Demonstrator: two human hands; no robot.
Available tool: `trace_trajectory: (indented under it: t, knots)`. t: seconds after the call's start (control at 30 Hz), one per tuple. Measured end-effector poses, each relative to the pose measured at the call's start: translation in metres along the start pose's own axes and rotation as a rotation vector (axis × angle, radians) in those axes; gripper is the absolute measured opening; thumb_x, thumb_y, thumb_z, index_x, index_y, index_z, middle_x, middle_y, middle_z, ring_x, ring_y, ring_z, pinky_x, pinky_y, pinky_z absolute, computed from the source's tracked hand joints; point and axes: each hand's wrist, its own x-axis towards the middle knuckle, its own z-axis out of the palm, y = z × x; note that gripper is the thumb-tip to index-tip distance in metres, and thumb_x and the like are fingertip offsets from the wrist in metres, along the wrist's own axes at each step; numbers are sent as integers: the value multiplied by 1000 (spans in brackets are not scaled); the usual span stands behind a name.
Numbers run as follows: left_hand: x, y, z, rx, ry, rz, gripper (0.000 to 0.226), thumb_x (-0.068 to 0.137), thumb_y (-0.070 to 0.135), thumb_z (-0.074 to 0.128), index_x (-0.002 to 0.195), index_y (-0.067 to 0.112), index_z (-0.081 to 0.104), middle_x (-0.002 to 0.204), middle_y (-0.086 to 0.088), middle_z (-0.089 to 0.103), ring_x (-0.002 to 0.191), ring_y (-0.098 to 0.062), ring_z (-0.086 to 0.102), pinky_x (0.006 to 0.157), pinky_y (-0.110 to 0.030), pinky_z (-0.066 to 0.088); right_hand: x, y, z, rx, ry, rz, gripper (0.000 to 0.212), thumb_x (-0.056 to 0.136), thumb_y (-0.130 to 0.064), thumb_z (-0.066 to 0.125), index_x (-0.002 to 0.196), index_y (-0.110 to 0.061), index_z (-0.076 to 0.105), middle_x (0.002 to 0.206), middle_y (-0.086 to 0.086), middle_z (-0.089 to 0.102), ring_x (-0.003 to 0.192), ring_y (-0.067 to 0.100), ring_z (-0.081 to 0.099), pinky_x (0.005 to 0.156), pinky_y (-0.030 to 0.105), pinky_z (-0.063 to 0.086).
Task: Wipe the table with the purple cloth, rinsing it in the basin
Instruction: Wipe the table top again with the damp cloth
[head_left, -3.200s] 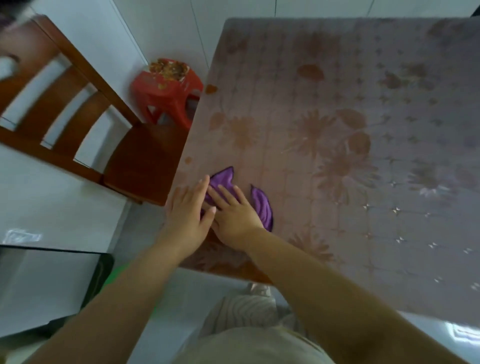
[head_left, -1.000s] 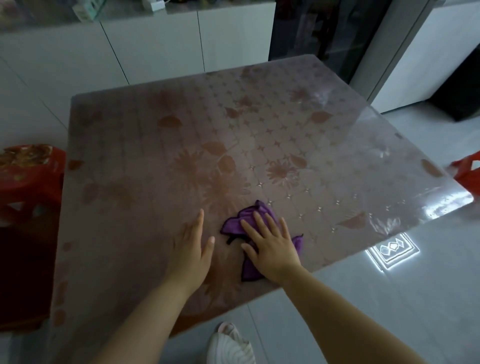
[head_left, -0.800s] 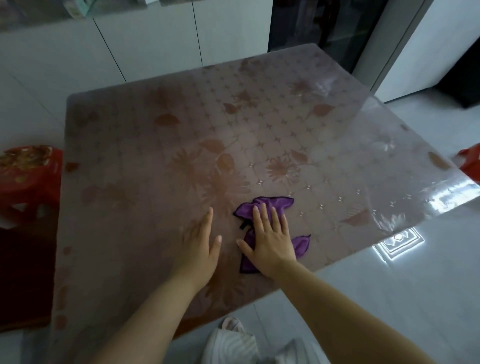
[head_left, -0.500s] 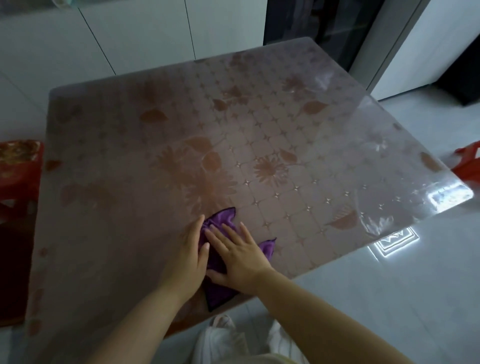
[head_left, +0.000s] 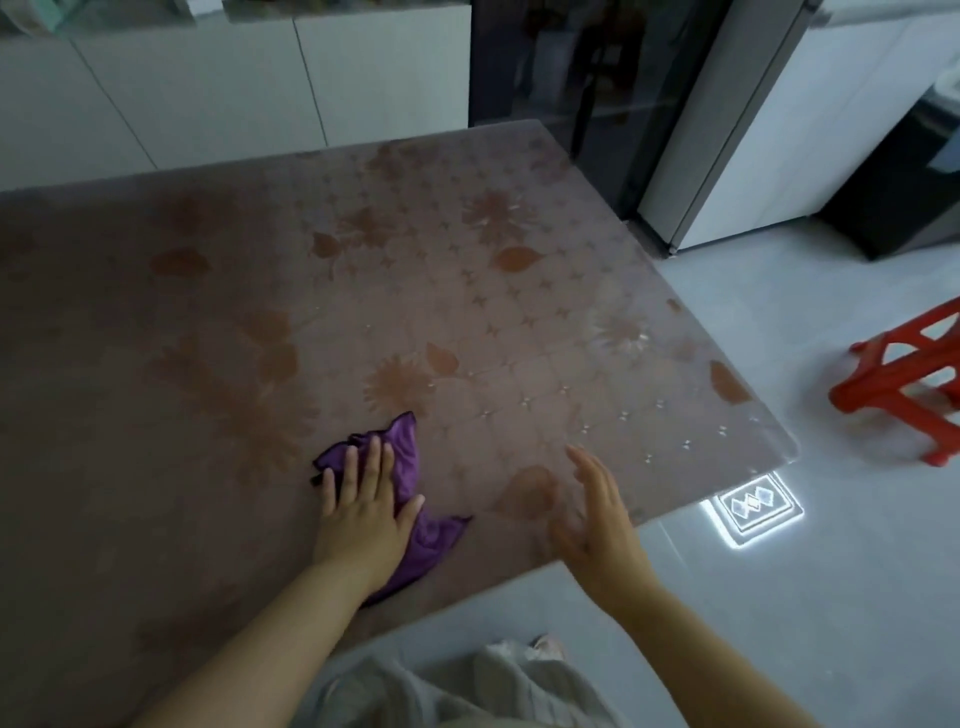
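Observation:
A crumpled purple cloth lies near the front edge of the brown flower-patterned table. My left hand presses flat on the cloth with straight fingers. My right hand hovers a little above the table's front right part, fingers straight and spread, holding nothing; it looks blurred. No basin is in view.
A red plastic stool stands on the grey floor to the right of the table. White cabinets and a dark glass door line the far side. A bright floor reflection sits below the table's front right corner.
The cloth has passed from under my right hand to under my left. My right hand has lifted off and swung to the right. The view has shifted right.

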Motion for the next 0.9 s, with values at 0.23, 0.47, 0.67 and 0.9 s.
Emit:
trace_trajectory:
  t: [0.23,0.47,0.67,0.9]
  knots:
    - [58,156,6,53,-33,354,70,90,59,12,138,22,-22,154,1,-20,140,-24,-22,108,-41,-19,-34,83,-90,-2,220,233,60,83,-3,61,135,-16,35,129,3,42,117,21,49,85,31,39]
    - [62,221,17,95,-3,427,73,87,63,11,137,21,-22,154,2,-17,141,-23,-19,109,-39,-19,-37,102,-117,44,219,286,58,85,-6,59,136,-19,34,134,-1,42,118,13,46,81,10,35]
    - [112,168,-11,25,-15,56,68,86,64,8,141,32,-16,155,0,-16,142,-27,-16,114,-43,-9,-26,94,-118,133,212,297,55,86,-6,58,135,-20,35,134,-6,43,118,13,48,95,26,37]
    - [129,217,-11,56,-2,152,63,88,61,10,140,37,-15,155,-5,-15,141,-34,-15,113,-50,-9,-38,98,-122,144,221,345,57,87,-6,56,131,-34,32,133,-12,42,119,8,47,96,25,37]
